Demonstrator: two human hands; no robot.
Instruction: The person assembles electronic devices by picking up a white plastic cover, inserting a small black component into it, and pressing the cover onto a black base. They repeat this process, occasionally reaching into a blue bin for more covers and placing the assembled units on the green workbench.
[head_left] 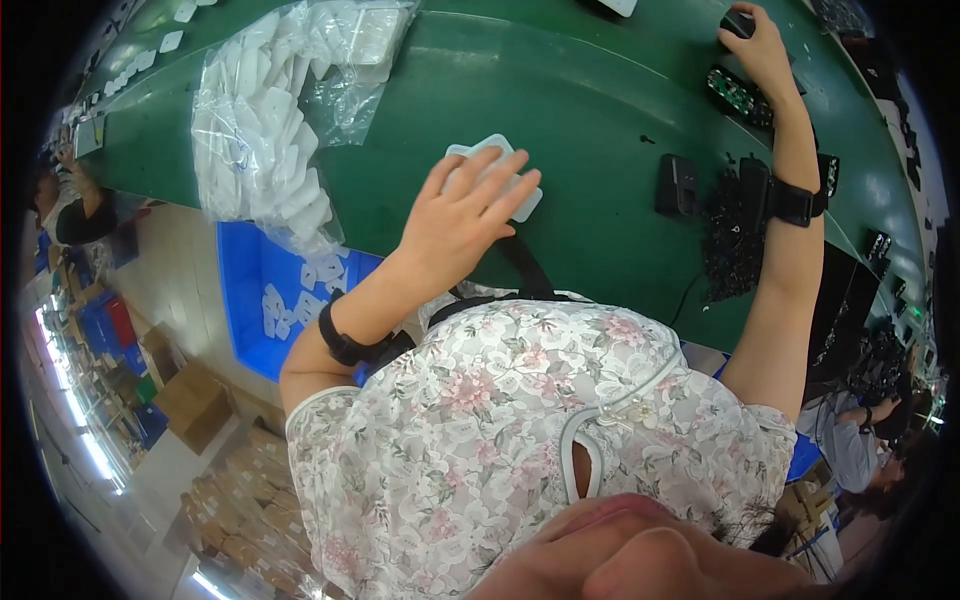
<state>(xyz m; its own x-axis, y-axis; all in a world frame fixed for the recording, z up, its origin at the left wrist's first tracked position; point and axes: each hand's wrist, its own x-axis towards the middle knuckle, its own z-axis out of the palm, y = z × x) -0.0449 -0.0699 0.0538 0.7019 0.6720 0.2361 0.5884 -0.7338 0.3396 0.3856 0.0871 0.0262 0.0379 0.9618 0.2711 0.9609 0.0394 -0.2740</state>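
My left hand (460,215) lies with its fingers spread over a white square plastic cover (527,196) on the green table. The cover's edges show past my fingertips; its middle is hidden under them. At the far right, my right arm is stretched out and my right hand (765,55) is closed on a small black plastic part (739,24), whose exact kind I cannot make out. Just below that hand lies a green circuit board (735,93) in a black housing. A black box-shaped device (677,185) sits left of my right forearm.
Clear bags of white plastic pieces (255,130) cover the left of the green table (590,110). Below its edge stands a blue bin (238,300) with white pieces inside. A heap of small black parts (735,235) lies beside my right forearm. Other people (850,440) sit at both sides.
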